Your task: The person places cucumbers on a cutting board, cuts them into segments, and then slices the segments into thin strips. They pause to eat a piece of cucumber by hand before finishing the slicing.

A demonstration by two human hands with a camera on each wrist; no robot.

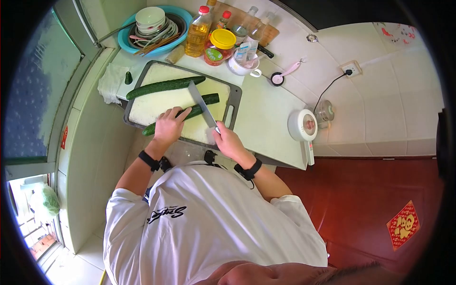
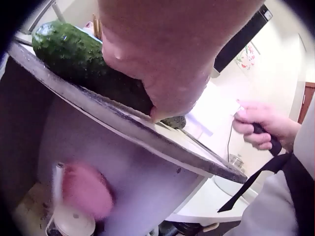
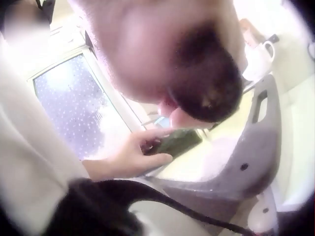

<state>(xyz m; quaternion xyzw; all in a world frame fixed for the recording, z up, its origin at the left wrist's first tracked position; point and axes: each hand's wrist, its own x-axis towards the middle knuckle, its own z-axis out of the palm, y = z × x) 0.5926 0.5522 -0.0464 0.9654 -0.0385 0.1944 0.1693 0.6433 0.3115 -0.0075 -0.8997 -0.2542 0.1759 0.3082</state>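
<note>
A cucumber (image 1: pixel 192 113) lies slantwise on a grey-rimmed cutting board (image 1: pixel 156 71). My left hand (image 1: pixel 169 124) holds it down, thumb on the near side in the left wrist view, its bumpy end (image 2: pixel 69 51) sticking out beyond the hand. My right hand (image 1: pixel 229 141) grips a knife (image 1: pixel 202 105) by its dark handle (image 3: pixel 211 78). The blade crosses the cucumber just right of the left fingers, with a cucumber portion (image 1: pixel 211 99) on its far side. A second, longer cucumber (image 1: pixel 166 87) rests along the back of the board, near the blade's tip.
Behind the board stand a blue basin (image 1: pixel 124 40) of dishes, an oil bottle (image 1: pixel 197 35), a yellow-lidded jar (image 1: pixel 221 45) and a white mug (image 1: pixel 243 67). A cucumber end (image 1: pixel 128 78) sits on white plastic (image 1: pixel 111 83) at left. A white pot (image 1: pixel 299 124) stands at right.
</note>
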